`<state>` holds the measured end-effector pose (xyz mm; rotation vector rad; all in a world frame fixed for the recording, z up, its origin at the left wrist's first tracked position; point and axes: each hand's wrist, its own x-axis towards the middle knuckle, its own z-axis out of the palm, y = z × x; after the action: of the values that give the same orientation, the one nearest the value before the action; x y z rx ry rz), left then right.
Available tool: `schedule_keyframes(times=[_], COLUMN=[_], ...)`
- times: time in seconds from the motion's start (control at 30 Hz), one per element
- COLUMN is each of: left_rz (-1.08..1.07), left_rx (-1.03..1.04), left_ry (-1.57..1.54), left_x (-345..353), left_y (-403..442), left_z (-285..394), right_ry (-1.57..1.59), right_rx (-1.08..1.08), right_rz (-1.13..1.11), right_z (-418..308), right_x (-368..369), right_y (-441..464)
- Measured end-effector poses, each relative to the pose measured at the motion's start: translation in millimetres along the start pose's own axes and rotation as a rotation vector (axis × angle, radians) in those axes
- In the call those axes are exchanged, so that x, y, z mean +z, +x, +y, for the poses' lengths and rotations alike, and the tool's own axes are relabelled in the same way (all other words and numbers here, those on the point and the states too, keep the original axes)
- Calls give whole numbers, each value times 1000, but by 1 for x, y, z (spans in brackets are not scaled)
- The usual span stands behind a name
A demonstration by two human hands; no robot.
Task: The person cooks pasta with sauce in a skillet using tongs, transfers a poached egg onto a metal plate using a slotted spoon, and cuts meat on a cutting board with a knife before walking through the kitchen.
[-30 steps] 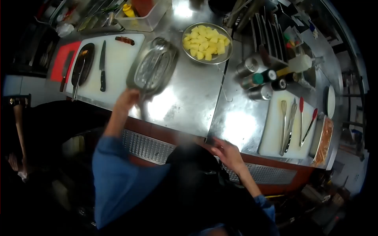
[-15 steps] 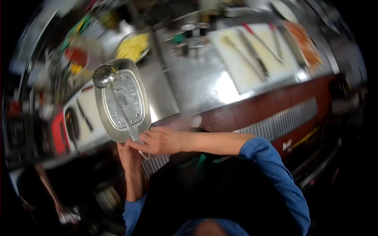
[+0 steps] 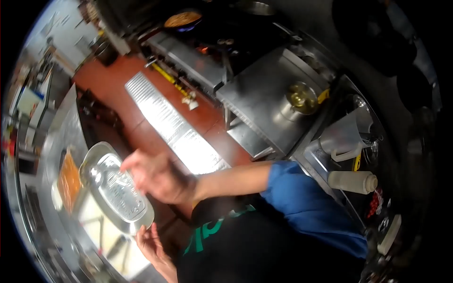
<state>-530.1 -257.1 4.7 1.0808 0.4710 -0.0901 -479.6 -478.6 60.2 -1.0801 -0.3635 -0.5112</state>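
A shallow oval metal tray (image 3: 115,188) with a patterned inset is tilted at the left. My left hand (image 3: 153,247) grips its near edge from below. Over the tray's right side hovers my right hand (image 3: 158,177), smeared by motion, with one finger pointing toward the tray; whether it holds anything is unclear. I cannot make out the ladle here. Behind the tray lie an orange-coloured packet (image 3: 69,181) and a white cutting board (image 3: 111,236) with utensils on it.
A stove with a filled pan (image 3: 183,19) is at the top. A steel counter (image 3: 255,89) bears a pot (image 3: 299,101). At the right stand a clear jug (image 3: 344,137) and a whitish bottle (image 3: 351,182). A metal floor grate (image 3: 174,125) crosses the red floor.
The view has swung right, from the prep counter toward the stove. The tray came along in my left hand. My right hand has left the ladle's handle near the tray's edge; the ladle no longer shows.
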Motion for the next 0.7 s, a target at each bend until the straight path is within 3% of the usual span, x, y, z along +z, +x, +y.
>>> schedule_keyframes(times=[0.1,0.23,0.33,0.43,0.5,0.67,0.7], left_rz=[-293,-425,-538,-563,-582,-600,-656], left_rx=[-207,-322,-342,-291,-284,-299,-311], left_ry=[-56,-59,17,67,95,108,98], left_x=[71,125,171,221,255,329,337], left_y=[58,123,164,197,215,245,255], left_z=[-7,-19,-9,0,0,-12,-17], right_ry=[-133,-662,-1122,-1279,-1456,-2137,-2129], right_rx=[70,-273,-320,-331,-258,-46,-82], right_rz=[135,348,554,551,473,191,152], right_z=[-77,-172,-228,-259,-273,-240,-230], right_x=[-88,-151,-184,-244,-331,-447,-487], right_y=[62,131,185,226,248,287,295])
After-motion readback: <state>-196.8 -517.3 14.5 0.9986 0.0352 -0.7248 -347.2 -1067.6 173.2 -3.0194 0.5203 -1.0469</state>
